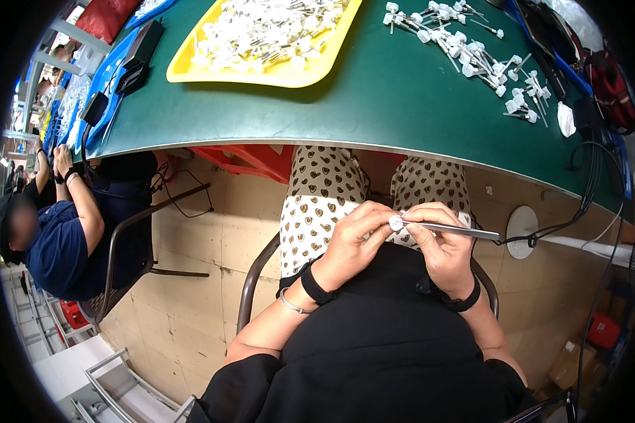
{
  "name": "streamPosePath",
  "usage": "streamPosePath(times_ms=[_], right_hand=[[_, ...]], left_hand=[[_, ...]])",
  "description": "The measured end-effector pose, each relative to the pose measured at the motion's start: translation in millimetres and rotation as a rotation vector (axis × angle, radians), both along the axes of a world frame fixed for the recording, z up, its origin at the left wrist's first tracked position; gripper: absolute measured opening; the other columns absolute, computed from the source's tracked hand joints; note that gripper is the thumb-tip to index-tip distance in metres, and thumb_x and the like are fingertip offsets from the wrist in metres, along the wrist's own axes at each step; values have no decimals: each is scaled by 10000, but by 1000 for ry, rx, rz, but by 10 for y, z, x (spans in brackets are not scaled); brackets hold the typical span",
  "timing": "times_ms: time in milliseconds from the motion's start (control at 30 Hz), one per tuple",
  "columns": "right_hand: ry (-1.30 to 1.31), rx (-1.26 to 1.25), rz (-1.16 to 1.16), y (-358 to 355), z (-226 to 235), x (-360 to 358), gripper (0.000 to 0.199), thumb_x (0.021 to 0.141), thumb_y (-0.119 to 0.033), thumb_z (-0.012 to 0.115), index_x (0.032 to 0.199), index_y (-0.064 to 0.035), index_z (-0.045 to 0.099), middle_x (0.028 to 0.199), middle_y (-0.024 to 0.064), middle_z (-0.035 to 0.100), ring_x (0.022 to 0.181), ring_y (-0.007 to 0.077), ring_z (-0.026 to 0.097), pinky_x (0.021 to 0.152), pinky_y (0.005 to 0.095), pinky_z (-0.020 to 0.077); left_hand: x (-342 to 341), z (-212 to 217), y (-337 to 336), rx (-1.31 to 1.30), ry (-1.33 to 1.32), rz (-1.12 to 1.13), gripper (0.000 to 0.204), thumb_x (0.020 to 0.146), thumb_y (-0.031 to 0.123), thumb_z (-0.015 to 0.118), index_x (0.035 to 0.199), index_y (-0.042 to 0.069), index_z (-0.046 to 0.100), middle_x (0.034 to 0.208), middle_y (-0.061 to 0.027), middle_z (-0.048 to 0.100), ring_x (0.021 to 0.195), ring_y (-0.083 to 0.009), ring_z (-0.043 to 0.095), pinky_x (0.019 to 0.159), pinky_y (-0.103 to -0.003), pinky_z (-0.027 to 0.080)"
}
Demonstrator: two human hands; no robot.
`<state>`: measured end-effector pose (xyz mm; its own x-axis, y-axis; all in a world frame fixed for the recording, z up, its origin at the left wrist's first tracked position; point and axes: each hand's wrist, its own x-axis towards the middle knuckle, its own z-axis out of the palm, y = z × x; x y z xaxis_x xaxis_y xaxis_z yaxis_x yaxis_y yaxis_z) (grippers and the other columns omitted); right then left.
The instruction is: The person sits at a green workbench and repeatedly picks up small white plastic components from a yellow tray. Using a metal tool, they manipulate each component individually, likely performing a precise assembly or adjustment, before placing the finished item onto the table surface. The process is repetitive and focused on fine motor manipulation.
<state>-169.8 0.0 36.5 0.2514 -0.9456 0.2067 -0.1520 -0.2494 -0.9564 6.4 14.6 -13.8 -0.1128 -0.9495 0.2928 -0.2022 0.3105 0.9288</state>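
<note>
Black shirt lay closest. Past it, the left hand pinched a white piece; the right hand, just beside, pinched a long grey tool lying left to right.

No words, label, number or sign can be read anywhere in the scene. A brown cardboard box on the floor at the near right bears a small pale patch, which may be a label; whatever might be printed on it is too small and too blurred to make out.
</note>
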Motion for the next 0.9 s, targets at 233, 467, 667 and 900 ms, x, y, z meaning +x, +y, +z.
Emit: streamPosePath(times_ms=[233,467,667,900], right_hand=[[27,-12,1,-7,1,15,101,936,-28,687,1024,17,704,961,100,677,819,158,659,707,282,543],[27,10,-14,6,6,13,97,935,-26,686,1022,13,705,968,101,678,819,158,659,708,277,540],[15,3,-4,4,-21,5,95,934,-22,684,1020,14,704,975,105,679,824,159,660,714,279,543],[19,24,-2,3,-36,-1,100,932,-27,688,1019,18,704,970,107,679,825,164,662,715,279,545]], left_hand=[[-3,35,-2,-40,-24,5,196,858,-51,705,1042,20,717,981,-106,686,860,-246,698,731,-326,571],[-10,34,1,-44,-28,6,191,859,-46,707,1037,22,716,983,-106,684,855,-245,697,729,-327,571],[-9,19,4,-27,-33,-3,182,865,-36,705,1037,23,714,966,-103,677,846,-242,693,719,-330,568],[-11,16,5,-28,-45,2,171,863,-31,716,1027,17,713,966,-103,682,846,-242,687,724,-325,561]])
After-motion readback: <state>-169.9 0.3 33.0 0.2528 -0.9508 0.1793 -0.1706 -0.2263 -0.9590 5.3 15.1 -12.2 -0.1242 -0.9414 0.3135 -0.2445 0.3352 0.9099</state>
